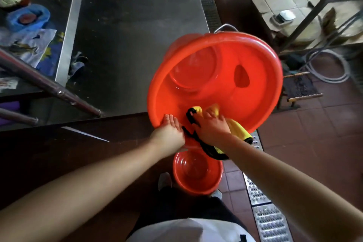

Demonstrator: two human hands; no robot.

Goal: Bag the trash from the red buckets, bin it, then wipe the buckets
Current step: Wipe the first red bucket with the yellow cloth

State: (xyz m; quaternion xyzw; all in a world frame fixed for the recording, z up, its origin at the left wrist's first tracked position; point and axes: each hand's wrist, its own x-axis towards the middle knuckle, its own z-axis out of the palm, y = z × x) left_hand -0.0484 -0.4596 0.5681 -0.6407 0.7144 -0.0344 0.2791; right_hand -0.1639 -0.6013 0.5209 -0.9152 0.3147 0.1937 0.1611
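Right fingers: the right hand [213,126] presses a yellow cloth [238,126] with black edging onto the near inner wall of the big red bucket [216,76]; the fingers [211,114] lie spread and flat on the cloth, blurred.
Left fingers: the left hand [170,130] grips the near rim, thumb side on top; the fingers curl under, hidden.
Bucket: tilted toward the person, held up at the table [121,31] corner, with no trash visible inside.
Second bucket: a smaller red bucket [197,173] stands on the floor just below.
Risk: a one-handed rim grip may slip under wiping pressure, dropping the bucket onto the lower one.
Risk: the cloth's trailing end may snag.
Table: dull steel, stained, with scraps along its left edge.
Room: brown tiled floor [314,133], a metal drain grate [269,220], coiled hose [330,65], cardboard beyond.
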